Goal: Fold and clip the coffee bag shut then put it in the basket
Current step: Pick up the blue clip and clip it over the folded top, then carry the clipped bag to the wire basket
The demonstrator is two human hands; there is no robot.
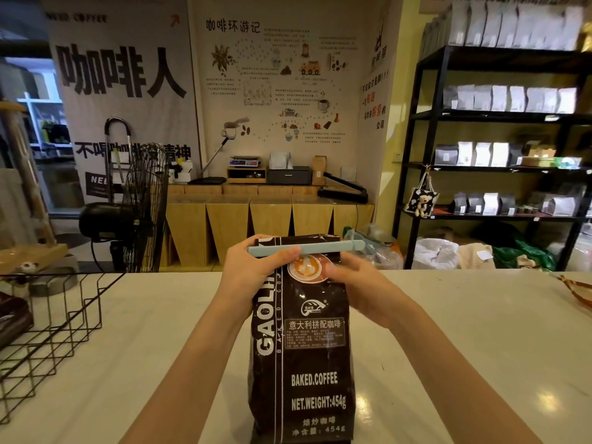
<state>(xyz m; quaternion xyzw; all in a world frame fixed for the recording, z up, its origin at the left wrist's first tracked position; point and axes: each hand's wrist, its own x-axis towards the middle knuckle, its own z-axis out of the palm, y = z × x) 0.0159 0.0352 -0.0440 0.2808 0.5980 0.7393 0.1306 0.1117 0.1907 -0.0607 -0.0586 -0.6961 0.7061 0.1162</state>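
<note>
A dark brown coffee bag [304, 357] with white lettering stands upright on the white counter, right in front of me. A long pale blue clip [323, 247] lies across its folded top, reaching from edge to edge. My left hand [253, 267] grips the bag's upper left edge, with the fingers wrapped over the clip's left end. My right hand [355, 283] is blurred and rests against the bag's upper right side just below the clip, fingers loosely curled. The black wire basket [61, 318] stands at the counter's left edge.
The white counter [464, 341] stretches left and right of the bag. A dark packet [12, 315] lies inside the basket. An orange-brown object [576, 291] shows at the far right edge. Behind the counter are a floor fan [141, 209] and black shelves [499, 116] of bags.
</note>
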